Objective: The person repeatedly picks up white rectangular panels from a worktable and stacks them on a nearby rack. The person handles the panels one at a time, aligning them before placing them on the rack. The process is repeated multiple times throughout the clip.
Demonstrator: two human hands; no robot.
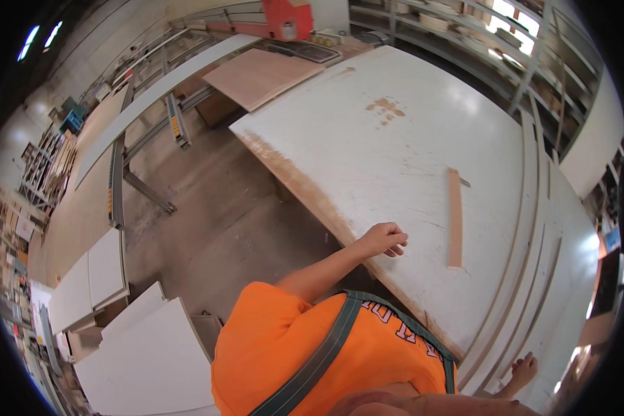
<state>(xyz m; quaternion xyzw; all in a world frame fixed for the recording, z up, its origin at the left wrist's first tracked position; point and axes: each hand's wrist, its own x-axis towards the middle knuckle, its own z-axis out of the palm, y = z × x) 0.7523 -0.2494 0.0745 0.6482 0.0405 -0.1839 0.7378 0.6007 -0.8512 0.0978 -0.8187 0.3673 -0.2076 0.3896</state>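
Observation:
My left hand (pixel 385 240) is over the near edge of a large white-topped table (pixel 423 132), its fingers loosely curled, with nothing showing in them. To its right a narrow brown wooden strip (pixel 455 218) lies on the white top, with a small grey piece (pixel 464 182) beside its far end. At the lower right my right hand (pixel 525 369) is near long white panel strips (pixel 516 284) along the table's right side. Its fingers are curled in too, and no object shows in them. I cannot tell whether either hand touches a surface.
Beyond the table are a brown board (pixel 263 75), a long pale strip (pixel 166 87) and a red machine part (pixel 288 19). Metal rails (pixel 116 173) stand at the left. White panels (pixel 145 353) lean at the lower left. Shelving (pixel 451 28) lines the far right.

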